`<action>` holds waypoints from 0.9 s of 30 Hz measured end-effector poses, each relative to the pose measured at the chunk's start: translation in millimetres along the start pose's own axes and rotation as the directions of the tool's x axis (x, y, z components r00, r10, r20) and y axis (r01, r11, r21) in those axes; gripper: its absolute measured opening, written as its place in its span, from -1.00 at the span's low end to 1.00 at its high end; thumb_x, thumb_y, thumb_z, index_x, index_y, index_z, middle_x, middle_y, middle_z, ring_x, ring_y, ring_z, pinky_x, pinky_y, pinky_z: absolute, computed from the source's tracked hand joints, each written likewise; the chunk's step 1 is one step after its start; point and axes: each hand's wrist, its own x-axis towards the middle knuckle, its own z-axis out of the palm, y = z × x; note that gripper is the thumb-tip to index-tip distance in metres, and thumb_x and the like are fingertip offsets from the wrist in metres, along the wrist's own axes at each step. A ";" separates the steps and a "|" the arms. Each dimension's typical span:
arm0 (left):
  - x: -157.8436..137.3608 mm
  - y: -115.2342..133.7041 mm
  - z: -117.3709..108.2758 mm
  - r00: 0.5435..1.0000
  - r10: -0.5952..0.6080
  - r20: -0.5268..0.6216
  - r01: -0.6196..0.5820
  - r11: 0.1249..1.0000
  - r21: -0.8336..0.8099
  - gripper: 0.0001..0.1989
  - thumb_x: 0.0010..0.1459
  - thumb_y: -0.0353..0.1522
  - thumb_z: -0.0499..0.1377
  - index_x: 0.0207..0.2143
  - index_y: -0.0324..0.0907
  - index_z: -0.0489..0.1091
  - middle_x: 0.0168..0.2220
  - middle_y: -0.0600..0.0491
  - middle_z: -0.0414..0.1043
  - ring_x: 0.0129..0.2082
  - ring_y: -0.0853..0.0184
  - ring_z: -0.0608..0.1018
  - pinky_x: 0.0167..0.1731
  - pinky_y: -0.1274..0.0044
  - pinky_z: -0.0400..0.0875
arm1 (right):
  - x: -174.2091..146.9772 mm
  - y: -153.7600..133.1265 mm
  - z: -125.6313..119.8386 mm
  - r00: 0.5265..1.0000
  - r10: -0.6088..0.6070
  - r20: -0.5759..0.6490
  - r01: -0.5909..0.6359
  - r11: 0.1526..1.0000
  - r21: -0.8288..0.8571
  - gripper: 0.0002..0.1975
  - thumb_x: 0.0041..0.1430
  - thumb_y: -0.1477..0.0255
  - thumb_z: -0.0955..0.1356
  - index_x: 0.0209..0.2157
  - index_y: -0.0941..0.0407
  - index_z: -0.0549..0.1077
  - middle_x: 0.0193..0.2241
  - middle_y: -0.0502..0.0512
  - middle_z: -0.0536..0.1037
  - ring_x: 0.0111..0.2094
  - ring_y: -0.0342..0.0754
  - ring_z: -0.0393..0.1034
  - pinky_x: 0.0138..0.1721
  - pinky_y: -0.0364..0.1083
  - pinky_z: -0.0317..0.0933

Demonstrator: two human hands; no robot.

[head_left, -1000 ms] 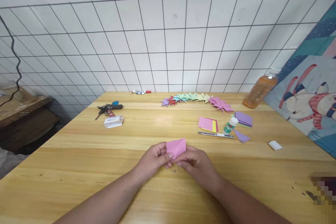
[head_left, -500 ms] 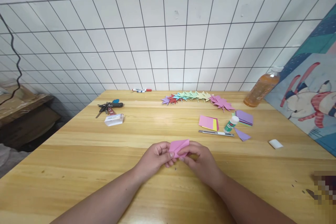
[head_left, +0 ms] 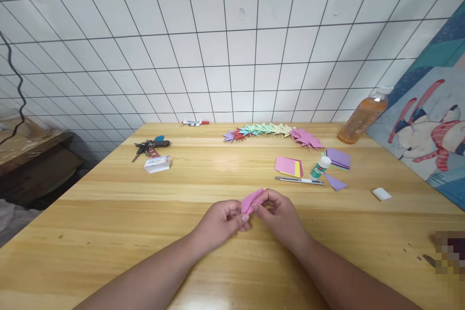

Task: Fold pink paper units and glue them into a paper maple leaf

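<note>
Between my hands, just above the wooden table [head_left: 145, 232], is a piece of pink folded paper [head_left: 250, 202]. My left hand [head_left: 225, 218] pinches its lower left part between thumb and fingers. On the other side, my right hand [head_left: 278, 210] grips the right edge, thumb in front and fingers partly behind. The paper is tilted, with its point up and to the right. Beyond my right hand lie a utility knife [head_left: 300, 180], a few pink and yellow paper squares [head_left: 286, 166] and a glue stick [head_left: 320, 168].
A row of folded paper pieces [head_left: 269, 129] curves along the back. Right of the glue are a purple paper stack [head_left: 337, 159], a purple triangle [head_left: 335, 182], a white eraser-like block [head_left: 381, 194] and a bottle [head_left: 363, 116]. Keys [head_left: 148, 147], a small box [head_left: 157, 163] and markers [head_left: 196, 123] lie left.
The pink paper has gone from a broad, flat shape to a narrower, tilted one, folded over by my right hand. Both hands have shifted slightly right.
</note>
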 end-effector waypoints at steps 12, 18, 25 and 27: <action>2.7 2.5 -7.9 0.997 -0.057 0.059 0.062 0.995 -0.073 -0.67 0.05 -0.14 0.14 -0.35 -0.27 0.38 -0.40 -0.06 0.50 -0.45 0.37 0.50 -0.59 0.64 0.23 | 0.9 -0.8 -3.2 0.996 -0.015 -0.087 0.020 0.998 0.053 -0.88 -0.02 0.40 0.37 -0.49 0.14 0.36 -0.48 0.04 0.48 -0.44 -0.11 0.37 -0.42 -0.15 0.24; 6.7 -1.3 -5.5 0.997 -0.061 -0.038 0.054 0.987 -0.154 -0.69 0.02 -0.16 0.19 -0.40 -0.27 0.36 -0.45 -0.03 0.49 -0.51 0.42 0.48 -0.59 0.65 0.23 | 1.3 4.6 -1.5 0.994 0.006 -0.111 0.007 0.994 0.114 -0.84 -0.03 0.35 0.39 -0.49 0.14 0.37 -0.46 0.06 0.50 -0.41 -0.10 0.38 -0.38 -0.14 0.25; 1.3 3.1 -5.3 1.000 -0.005 0.017 0.008 0.986 -0.168 -0.65 0.06 -0.15 0.15 -0.26 -0.27 0.37 -0.35 -0.08 0.49 -0.44 0.37 0.50 -0.48 0.59 0.31 | 1.8 3.8 -1.4 0.993 -0.004 -0.115 0.016 0.995 0.102 -0.83 -0.05 0.35 0.40 -0.51 0.14 0.37 -0.51 0.03 0.49 -0.46 -0.13 0.37 -0.43 -0.17 0.24; 0.9 3.2 -4.1 1.000 0.012 0.022 -0.008 0.986 -0.167 -0.64 0.02 -0.17 0.19 -0.23 -0.27 0.37 -0.36 -0.06 0.49 -0.45 0.38 0.49 -0.44 0.57 0.33 | 1.1 2.3 -0.3 0.993 -0.020 -0.112 0.029 0.996 0.079 -0.84 -0.05 0.35 0.40 -0.52 0.13 0.37 -0.50 0.02 0.49 -0.46 -0.14 0.36 -0.43 -0.17 0.24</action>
